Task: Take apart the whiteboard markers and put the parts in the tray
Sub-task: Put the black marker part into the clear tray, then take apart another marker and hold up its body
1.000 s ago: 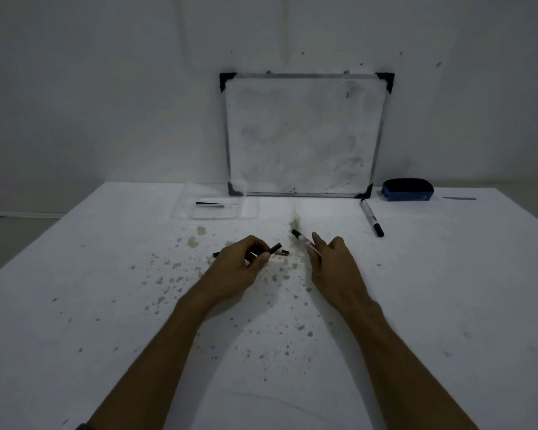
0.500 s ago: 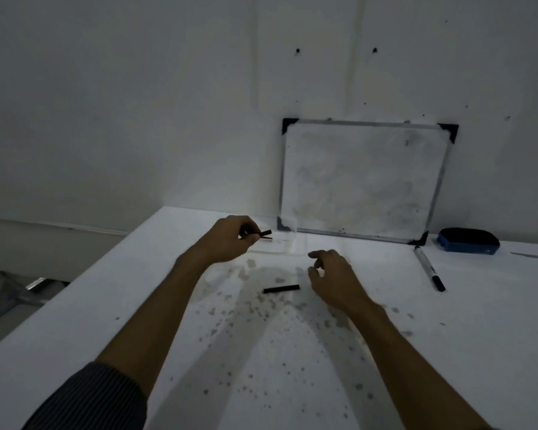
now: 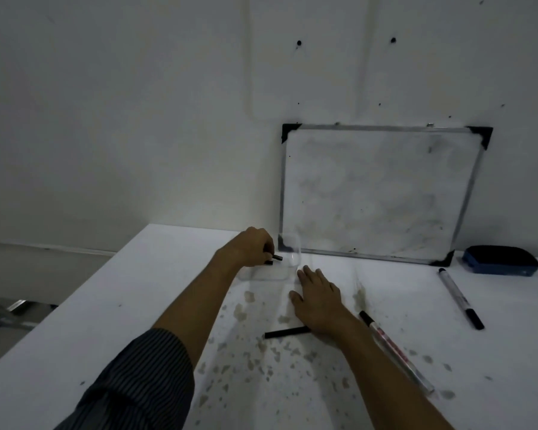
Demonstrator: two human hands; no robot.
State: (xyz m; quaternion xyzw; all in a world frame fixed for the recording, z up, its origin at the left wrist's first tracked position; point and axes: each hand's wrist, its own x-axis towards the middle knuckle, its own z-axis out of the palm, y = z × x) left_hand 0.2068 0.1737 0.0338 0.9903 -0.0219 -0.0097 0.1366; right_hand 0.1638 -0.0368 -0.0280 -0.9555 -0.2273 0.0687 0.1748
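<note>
My left hand (image 3: pixel 251 248) reaches over the clear plastic tray (image 3: pixel 280 276) near the whiteboard's lower left corner and pinches small black marker parts (image 3: pixel 275 258). My right hand (image 3: pixel 319 301) rests flat and open on the table just right of the tray. A thin black ink stick (image 3: pixel 286 332) lies on the table by my right wrist. A clear marker barrel with a black tip (image 3: pixel 395 352) lies to the right of my right forearm. A whole marker (image 3: pixel 460 297) lies further right.
A framed whiteboard (image 3: pixel 376 193) leans on the wall at the table's back. A blue eraser (image 3: pixel 499 260) sits at its right. The white table (image 3: pixel 137 305) is stained with many spots; its left edge drops to the floor.
My left hand has carried the small black parts forward over the tray. My right hand has let go of the marker barrel and moved up flat beside the tray. The view has shifted left.
</note>
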